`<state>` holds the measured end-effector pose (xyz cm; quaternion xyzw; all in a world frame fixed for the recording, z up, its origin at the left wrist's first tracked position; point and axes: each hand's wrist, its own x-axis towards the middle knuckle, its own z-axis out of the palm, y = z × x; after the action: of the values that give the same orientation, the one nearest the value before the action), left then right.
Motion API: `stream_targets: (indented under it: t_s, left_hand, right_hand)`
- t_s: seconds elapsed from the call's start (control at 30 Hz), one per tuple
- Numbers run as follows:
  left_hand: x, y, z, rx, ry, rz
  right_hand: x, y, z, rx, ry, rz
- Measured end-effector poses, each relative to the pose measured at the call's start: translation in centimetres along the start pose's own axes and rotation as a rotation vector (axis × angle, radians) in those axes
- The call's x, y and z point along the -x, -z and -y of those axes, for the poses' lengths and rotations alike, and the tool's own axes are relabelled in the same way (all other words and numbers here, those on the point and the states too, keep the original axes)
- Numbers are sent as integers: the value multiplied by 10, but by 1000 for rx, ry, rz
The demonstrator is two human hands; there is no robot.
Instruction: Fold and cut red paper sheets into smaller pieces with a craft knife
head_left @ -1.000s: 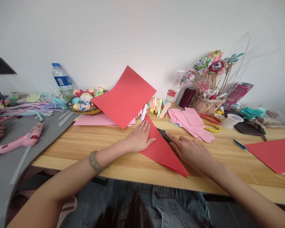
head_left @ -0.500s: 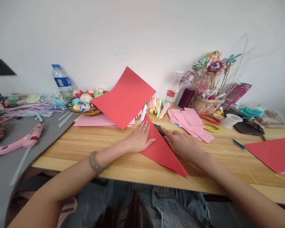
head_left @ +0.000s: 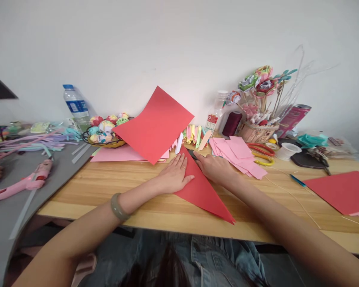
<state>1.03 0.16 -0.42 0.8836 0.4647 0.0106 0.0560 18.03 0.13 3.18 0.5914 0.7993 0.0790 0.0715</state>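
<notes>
Folded red paper point(head_left: 205, 199) lies flat on the table point(head_left: 107, 187) in front of the person, long edge slanting down to the right, two tips showing at the near corner. L hand point(head_left: 175, 175) is wide & flat on it, fingers a bit spread, prob. to stop the layers slipping. R hand point(head_left: 214, 168) is closed round a dark tool point(head_left: 192, 154), tip up by the far corner along the slanted edge, prob. held low so it follows that edge; blade too small to tell. Behind, a loose red sheet point(head_left: 154, 127) leans over pink sheets point(head_left: 119, 154) & a basket of paper balls point(head_left: 109, 144), prob. parked out of the way. Pink slips point(head_left: 236, 153) sit just beyond R hand, within reach; another red sheet point(head_left: 341, 191) lies well off to the right, w/ pink paper under it
</notes>
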Motion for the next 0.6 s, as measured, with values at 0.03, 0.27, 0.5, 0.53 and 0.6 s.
stream_targets:
  t_s: [0.03, 0.27, 0.5, 0.53, 0.6]
  left_hand:
    - [0, 0, 0, -1, -1, -2]
    - [0, -3, 2, -14, -16, -20]
    - [0, -8, 3, -38, -35, -52]
    - [1, -7, 2, -36, -26, -49]
    - [5, -6, -2, -30, -4, -41]
  right_hand:
    - [-2, 0, 0, -5, 1, -3]
    - [-10, 3, 0, -49, 46, -23]
    - [-16, 2, -3, -29, -1, -42]
    - [-12, 1, -5, -27, -2, -37]
    - [1, -1, -9, -20, -13, -29]
